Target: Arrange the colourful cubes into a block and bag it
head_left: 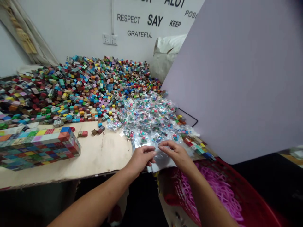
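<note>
My left hand [142, 158] and my right hand [175, 154] face each other over the table's front edge, fingertips a short gap apart. Each has thumb and fingers drawn together in a pinch, apparently on the edge of a clear plastic bag; its outline is hard to make out against the flat clear bags [155, 167] beneath. Just beyond my fingers spreads a heap of filled clear packets [151, 116] with small coloured cubes inside. Right of my right hand lie rows of joined coloured cubes [197, 145].
A large pile of loose coloured cubes [78, 85] covers the table's back left. A long block of stacked cubes [40, 146] sits at front left. A pale panel [236, 78] leans at right. Below it, a red basket [258, 201] holds pink strips [220, 192].
</note>
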A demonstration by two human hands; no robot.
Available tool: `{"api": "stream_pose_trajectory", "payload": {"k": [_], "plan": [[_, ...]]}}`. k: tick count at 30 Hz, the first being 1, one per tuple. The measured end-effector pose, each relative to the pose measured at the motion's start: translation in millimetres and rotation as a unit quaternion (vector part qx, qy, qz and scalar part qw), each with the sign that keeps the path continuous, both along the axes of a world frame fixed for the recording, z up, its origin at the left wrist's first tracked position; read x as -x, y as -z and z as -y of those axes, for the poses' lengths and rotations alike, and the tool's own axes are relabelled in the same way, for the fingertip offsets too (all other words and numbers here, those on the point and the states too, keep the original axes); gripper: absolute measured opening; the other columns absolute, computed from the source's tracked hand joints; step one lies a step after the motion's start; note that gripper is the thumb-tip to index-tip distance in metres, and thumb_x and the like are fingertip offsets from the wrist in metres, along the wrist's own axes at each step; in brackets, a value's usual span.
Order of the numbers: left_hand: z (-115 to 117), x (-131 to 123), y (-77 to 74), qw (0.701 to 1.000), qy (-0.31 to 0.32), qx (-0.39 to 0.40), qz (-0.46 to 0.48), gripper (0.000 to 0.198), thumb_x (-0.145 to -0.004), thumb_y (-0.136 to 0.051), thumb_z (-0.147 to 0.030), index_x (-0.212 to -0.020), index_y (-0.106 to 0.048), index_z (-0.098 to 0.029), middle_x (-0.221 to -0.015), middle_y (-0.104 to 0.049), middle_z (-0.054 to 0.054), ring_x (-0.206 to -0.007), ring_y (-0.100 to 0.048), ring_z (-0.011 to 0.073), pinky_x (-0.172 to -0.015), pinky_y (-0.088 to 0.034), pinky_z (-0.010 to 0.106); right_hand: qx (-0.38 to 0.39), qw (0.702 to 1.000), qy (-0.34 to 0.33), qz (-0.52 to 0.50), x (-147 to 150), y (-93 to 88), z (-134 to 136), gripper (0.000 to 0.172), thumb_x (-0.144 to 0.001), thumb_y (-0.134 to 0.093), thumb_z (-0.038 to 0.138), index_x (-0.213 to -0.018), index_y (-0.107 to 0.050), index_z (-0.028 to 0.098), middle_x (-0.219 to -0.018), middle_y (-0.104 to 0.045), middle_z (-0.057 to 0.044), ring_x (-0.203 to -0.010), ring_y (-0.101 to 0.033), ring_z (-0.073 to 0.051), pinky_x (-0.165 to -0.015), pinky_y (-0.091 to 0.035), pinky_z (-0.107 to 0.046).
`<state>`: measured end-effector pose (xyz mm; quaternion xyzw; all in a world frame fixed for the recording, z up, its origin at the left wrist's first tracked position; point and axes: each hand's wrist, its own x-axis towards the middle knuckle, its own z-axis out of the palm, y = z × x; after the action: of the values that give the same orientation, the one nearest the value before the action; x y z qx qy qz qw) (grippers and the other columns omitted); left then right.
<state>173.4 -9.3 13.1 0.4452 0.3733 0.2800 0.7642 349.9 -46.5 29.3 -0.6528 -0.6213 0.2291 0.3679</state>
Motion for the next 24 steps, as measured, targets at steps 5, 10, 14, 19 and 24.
{"api": "stream_pose_trajectory", "payload": {"k": [5,10,14,19,24], "plan": [[-2,-12,0.2,0.999,-0.013,-0.052,-0.007,0.020,-0.068,-0.064,-0.033,-0.069,-0.062,-0.014,-0.061,-0.058,-0.001,-0.048,-0.048,0.0074,-0.048,-0.034,0.021,-0.109,0.969,-0.037,0.218,-1,15.2,20,0.036,-0.086,-0.055,0.046,-0.114,-0.061,0.025,-0.115,-0.060,-0.007,-0.106,-0.053,-0.026,-0.087,-0.042,-0.037],[1,-13,-4.4,0.995,-0.014,-0.093,-0.025,0.022,-0.076,-0.055,-0.034,-0.070,-0.061,-0.014,-0.067,-0.062,0.002,-0.052,-0.050,0.0097,-0.053,-0.037,0.023,-0.158,0.910,0.022,0.384,-22,30.7,18,0.026,-0.093,-0.045,0.027,-0.105,-0.067,0.026,-0.098,-0.067,-0.005,-0.090,-0.056,-0.022,-0.075,-0.036,-0.034],[5,-4,2.1,0.901,0.027,-0.392,-0.181,0.023,-0.085,-0.050,-0.034,-0.086,-0.067,-0.017,-0.089,-0.068,0.007,-0.088,-0.059,0.0207,-0.082,-0.042,0.034,-0.168,0.916,0.076,0.357,-35,11.7,-19,0.030,-0.094,-0.044,0.034,-0.086,-0.070,0.022,-0.084,-0.069,-0.004,-0.078,-0.057,-0.021,-0.070,-0.035,-0.031],[9,6,20.8,0.765,0.102,-0.558,-0.306,0.030,-0.080,-0.063,-0.033,-0.109,-0.063,-0.026,-0.124,-0.058,0.005,-0.120,-0.044,0.0284,-0.099,-0.034,0.045,-0.176,0.929,0.143,0.293,-43,-56.9,-76,0.025,-0.086,-0.053,0.039,-0.083,-0.071,0.023,-0.081,-0.069,-0.003,-0.077,-0.059,-0.022,-0.067,-0.037,-0.030],[7,4,24.6,0.765,0.115,-0.563,-0.290,0.036,-0.078,-0.065,-0.030,-0.114,-0.062,-0.025,-0.127,-0.057,0.006,-0.123,-0.042,0.0300,-0.101,-0.033,0.048,-0.350,0.898,0.237,0.126,-30,-137.5,-76,0.022,-0.083,-0.059,0.036,-0.089,-0.069,0.018,-0.083,-0.068,-0.003,-0.075,-0.061,-0.018,-0.070,-0.043,-0.027]]}}
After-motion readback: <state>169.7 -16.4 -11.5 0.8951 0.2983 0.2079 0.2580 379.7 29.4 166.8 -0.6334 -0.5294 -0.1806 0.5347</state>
